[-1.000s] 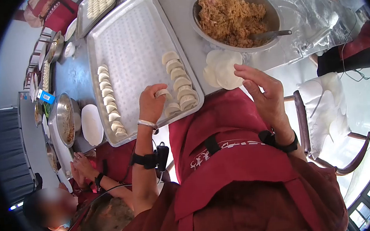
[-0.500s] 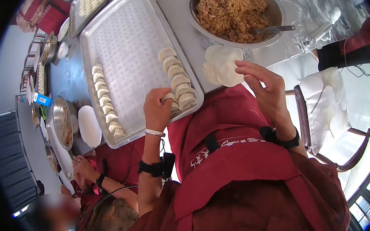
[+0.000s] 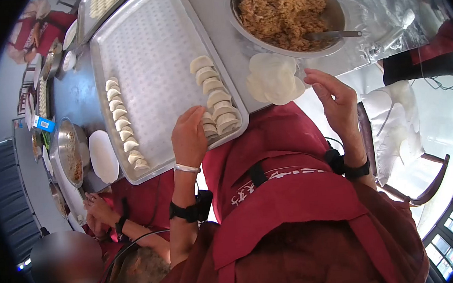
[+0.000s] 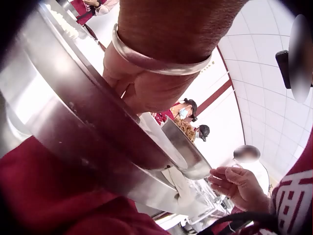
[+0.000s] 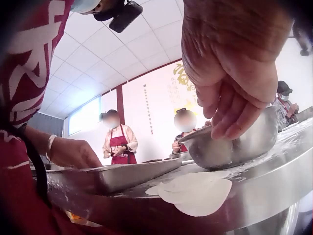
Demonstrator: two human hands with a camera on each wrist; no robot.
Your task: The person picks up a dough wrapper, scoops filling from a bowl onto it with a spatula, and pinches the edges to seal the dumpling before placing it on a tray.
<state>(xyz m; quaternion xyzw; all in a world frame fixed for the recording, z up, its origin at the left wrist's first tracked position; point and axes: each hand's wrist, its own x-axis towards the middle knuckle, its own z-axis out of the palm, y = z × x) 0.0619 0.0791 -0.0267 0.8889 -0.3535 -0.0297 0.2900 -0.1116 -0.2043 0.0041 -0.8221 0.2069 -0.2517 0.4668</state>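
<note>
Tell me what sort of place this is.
Likely a communal kitchen or dumpling-making workshop: a tray holding rows of dumplings, a bowl of filling, and other people in red aprons.

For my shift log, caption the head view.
Left hand beside dumplings on a metal tray; right hand near round wrappers.

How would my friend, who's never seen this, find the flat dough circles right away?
Start at the long metal tray, then go right in the head view to the bowl heaped with brown filling. Just below that bowl, beside the right hand, the dough circles lie on the table. Unlike the plump, folded dumplings in the tray, they're thin, flat and overlapping.
</note>
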